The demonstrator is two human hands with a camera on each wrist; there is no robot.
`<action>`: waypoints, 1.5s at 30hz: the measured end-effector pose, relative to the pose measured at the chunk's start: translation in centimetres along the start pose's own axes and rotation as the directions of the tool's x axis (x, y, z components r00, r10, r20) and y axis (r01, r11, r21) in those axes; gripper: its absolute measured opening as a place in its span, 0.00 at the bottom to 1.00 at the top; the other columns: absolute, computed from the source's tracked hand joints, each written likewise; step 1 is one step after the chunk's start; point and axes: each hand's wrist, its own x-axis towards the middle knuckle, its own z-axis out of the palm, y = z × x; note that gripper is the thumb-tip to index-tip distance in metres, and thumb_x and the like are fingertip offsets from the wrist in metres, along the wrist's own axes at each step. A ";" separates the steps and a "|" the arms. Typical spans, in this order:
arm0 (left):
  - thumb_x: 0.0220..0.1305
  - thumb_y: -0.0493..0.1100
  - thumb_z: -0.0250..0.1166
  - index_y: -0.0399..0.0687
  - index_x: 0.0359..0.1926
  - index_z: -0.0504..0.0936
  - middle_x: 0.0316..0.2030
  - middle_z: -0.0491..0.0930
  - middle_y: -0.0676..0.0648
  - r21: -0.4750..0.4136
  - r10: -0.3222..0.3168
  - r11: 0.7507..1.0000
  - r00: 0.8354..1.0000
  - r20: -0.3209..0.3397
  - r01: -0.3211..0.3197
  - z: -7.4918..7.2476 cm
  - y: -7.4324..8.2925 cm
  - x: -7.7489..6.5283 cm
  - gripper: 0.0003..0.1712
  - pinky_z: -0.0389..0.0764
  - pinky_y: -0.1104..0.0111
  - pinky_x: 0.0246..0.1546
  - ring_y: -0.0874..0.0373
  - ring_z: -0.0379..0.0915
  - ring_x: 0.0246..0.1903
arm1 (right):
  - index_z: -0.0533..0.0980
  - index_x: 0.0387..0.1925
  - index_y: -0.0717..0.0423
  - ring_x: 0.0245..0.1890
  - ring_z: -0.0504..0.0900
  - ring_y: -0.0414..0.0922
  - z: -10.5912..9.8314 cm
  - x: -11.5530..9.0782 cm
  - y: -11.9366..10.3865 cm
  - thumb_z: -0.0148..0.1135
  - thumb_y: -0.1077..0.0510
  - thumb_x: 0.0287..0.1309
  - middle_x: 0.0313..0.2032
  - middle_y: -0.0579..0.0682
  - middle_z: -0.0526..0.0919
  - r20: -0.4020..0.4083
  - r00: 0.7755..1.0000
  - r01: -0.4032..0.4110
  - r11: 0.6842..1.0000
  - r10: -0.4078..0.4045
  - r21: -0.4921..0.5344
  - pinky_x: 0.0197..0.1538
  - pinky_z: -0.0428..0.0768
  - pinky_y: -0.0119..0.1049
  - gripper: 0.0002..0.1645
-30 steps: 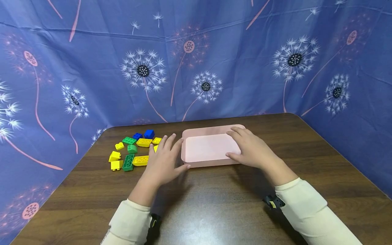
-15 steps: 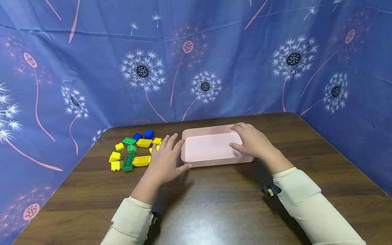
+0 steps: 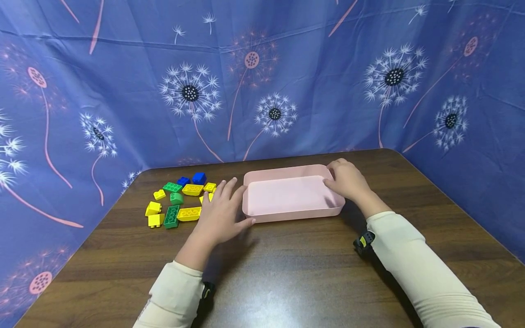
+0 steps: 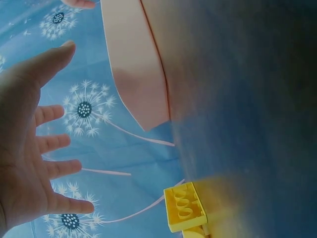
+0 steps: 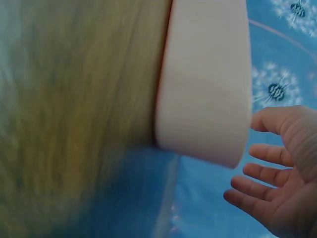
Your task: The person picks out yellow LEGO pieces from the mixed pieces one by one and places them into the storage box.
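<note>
A shallow pink tray (image 3: pixel 293 214) lies on the table. My left hand (image 3: pixel 219 216) hovers at its left end with fingers spread, holding nothing; the left wrist view shows the bare palm and straight fingers. At the tray's right end is my right hand (image 3: pixel 348 182), thumb over the rim and fingers toward the far corner. Seen from the right wrist, that hand (image 5: pixel 292 173) has its thumb tip right at the rim and the other fingers loosely extended. Just left of my left hand lies a yellow toy brick (image 3: pixel 189 214), partly hidden by the fingers.
Several more toy bricks lie scattered left of the tray, among them a dark green brick (image 3: pixel 172 217) and a blue brick (image 3: pixel 199 178). The wooden table (image 3: pixel 283 264) backs onto a blue dandelion-print cloth (image 3: pixel 320 100).
My right hand has moved to the right, from over the tray's interior to its right end, uncovering more of the tray. The left hand has stayed nearly still.
</note>
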 end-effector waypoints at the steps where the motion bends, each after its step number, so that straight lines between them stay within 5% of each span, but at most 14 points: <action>1: 0.51 0.69 0.67 0.55 0.72 0.63 0.73 0.53 0.42 0.003 0.001 1.000 1.000 -0.002 -0.001 -0.1 0.0 0.0 0.51 0.51 0.30 0.60 0.40 0.46 0.71 | 0.73 0.52 0.73 0.48 0.76 0.64 0.1 0.2 0.3 0.64 0.56 0.57 0.50 0.69 0.75 0.007 1.000 -0.017 1.000 0.017 0.010 0.52 0.73 0.59 0.28; 9: 0.51 0.69 0.68 0.55 0.71 0.63 0.73 0.53 0.42 0.004 0.005 1.000 1.000 -0.013 -0.005 -0.2 -0.2 0.1 0.51 0.52 0.30 0.59 0.40 0.47 0.71 | 0.71 0.54 0.74 0.48 0.78 0.64 1.2 1.6 2.6 0.61 0.56 0.60 0.50 0.71 0.77 0.108 0.979 -0.190 0.969 0.174 0.158 0.52 0.75 0.56 0.28; 17: 0.50 0.69 0.68 0.54 0.71 0.64 0.73 0.53 0.43 0.009 0.016 1.000 1.000 -0.014 -0.016 0.0 -0.2 0.3 0.51 0.53 0.30 0.59 0.40 0.47 0.71 | 0.68 0.57 0.75 0.38 0.78 0.51 2.2 2.2 3.5 0.60 0.56 0.60 0.50 0.68 0.74 0.305 0.898 -0.416 0.835 0.316 0.359 0.31 0.81 0.37 0.31; 25: 0.51 0.67 0.68 0.56 0.72 0.63 0.73 0.54 0.43 0.027 0.040 0.999 0.999 -0.024 -0.039 -0.2 -0.1 1.2 0.51 0.52 0.30 0.59 0.40 0.47 0.71 | 0.66 0.58 0.77 0.29 0.79 0.43 2.2 2.6 3.8 0.57 0.61 0.61 0.43 0.63 0.75 0.404 0.854 -0.498 0.736 0.326 0.458 0.29 0.83 0.39 0.29; 35: 0.51 0.69 0.68 0.57 0.72 0.62 0.73 0.53 0.44 0.016 0.038 0.999 0.999 -0.021 -0.037 -0.3 -0.3 1.6 0.51 0.52 0.31 0.60 0.41 0.47 0.71 | 0.65 0.58 0.77 0.33 0.82 0.46 1.9 3.1 3.6 0.53 0.64 0.63 0.44 0.64 0.75 0.452 0.836 -0.523 0.702 0.310 0.484 0.35 0.84 0.45 0.25; 45: 0.52 0.63 0.70 0.53 0.70 0.65 0.66 0.62 0.41 -0.047 0.056 0.997 0.998 -0.035 -0.058 0.0 -1.2 1.3 0.47 0.58 0.32 0.58 0.41 0.53 0.68 | 0.67 0.57 0.77 0.36 0.82 0.49 2.1 3.1 3.9 0.55 0.65 0.62 0.47 0.66 0.74 0.436 0.841 -0.516 0.717 0.320 0.469 0.37 0.84 0.45 0.25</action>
